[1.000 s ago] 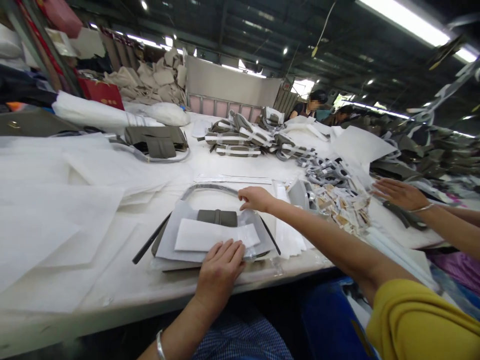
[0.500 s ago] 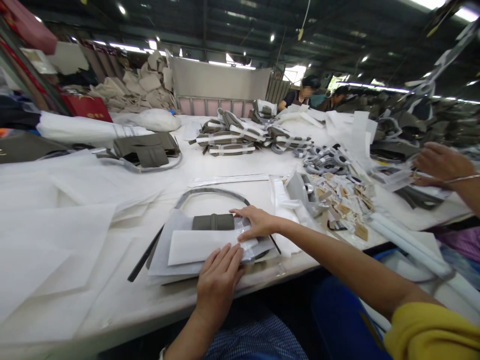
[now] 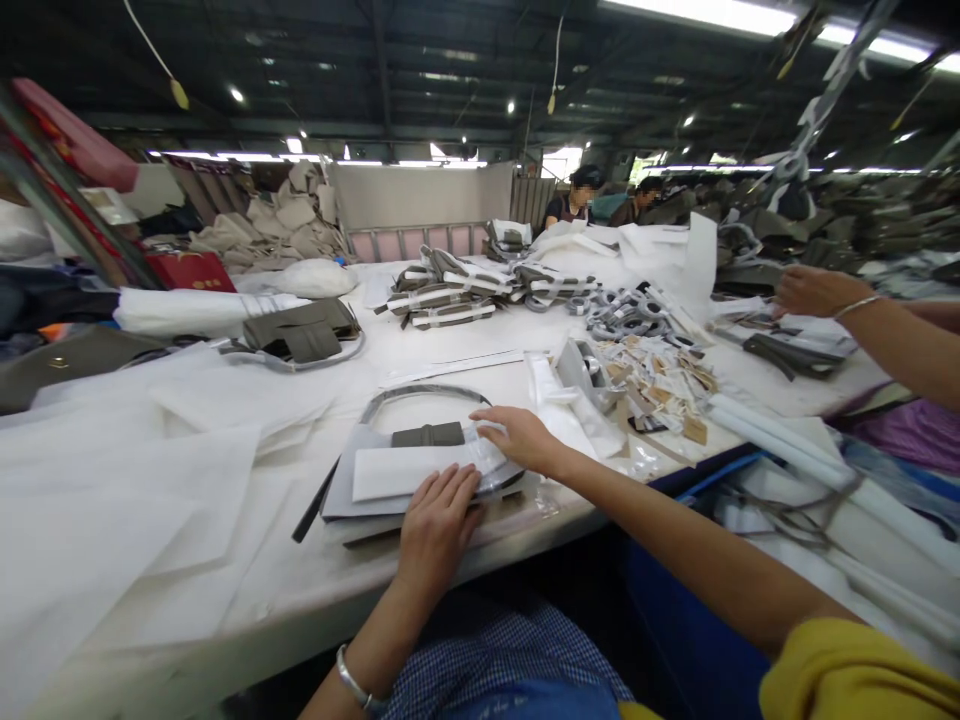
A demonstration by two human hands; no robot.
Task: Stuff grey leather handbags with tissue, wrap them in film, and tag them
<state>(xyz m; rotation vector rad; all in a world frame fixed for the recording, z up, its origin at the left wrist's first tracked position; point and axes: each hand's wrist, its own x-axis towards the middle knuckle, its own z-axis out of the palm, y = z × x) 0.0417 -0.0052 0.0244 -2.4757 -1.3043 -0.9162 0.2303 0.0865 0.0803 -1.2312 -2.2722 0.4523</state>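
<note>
Left hand lies flat, fingers extended, on the paper-wrapped grey bag; right hand, open, presses its clear wrapping, gripping nothing.

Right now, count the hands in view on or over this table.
3. The left hand presses the near edge of the wrapped grey bag; the right hand rests on its right end; a co-worker's hand hovers at far right. Others may be hidden.

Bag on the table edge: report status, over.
Left hand flat on bag's white paper. Right hand pressing clear wrap. Co-worker's hand far right, clear of it.
</note>
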